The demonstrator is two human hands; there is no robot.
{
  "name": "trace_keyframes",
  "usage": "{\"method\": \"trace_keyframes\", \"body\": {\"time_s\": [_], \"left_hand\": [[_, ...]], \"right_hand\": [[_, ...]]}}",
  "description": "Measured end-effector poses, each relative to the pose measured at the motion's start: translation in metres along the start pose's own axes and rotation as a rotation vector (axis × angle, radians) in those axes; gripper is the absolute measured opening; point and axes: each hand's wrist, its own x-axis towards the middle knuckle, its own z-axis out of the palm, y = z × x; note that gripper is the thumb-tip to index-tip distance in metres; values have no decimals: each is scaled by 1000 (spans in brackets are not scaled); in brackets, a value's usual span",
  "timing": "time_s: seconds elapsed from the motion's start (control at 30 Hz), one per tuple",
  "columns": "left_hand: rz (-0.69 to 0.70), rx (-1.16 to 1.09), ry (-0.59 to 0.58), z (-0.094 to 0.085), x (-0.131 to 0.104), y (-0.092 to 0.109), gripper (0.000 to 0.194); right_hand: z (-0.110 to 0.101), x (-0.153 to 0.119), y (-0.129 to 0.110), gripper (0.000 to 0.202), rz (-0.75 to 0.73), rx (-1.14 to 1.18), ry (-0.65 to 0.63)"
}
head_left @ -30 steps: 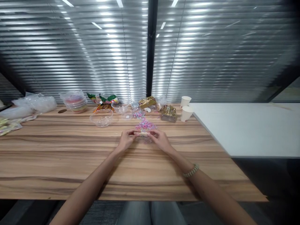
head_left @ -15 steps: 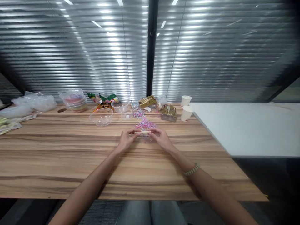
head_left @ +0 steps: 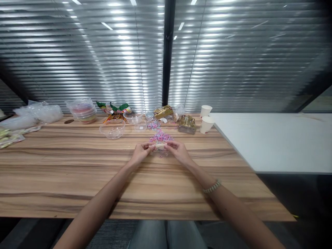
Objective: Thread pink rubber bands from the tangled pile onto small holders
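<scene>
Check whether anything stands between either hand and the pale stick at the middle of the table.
Nothing visible does: the left hand and right hand pinch the pale stick at opposite ends. The loose pink-and-purple pile shows just beyond it, not between it and either grip.

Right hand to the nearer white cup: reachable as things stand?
Probably yes: wooden tabletop lies between the right hand and the nearer white cup, with the gold packet left of that line. But the hand seems occupied, pinching the pale stick.
</scene>
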Motion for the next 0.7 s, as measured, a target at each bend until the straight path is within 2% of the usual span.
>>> {"method": "trace_keyframes", "body": {"time_s": [0.37, 0.7], "left_hand": [[-159, -237, 15, 4, -2, 4, 28], [-241, -380, 29, 6, -5, 12, 24]], "right_hand": [[-3, -3, -5, 37, -1, -102, -32], [-1, -3, -4, 37, 15, -20, -26]]}}
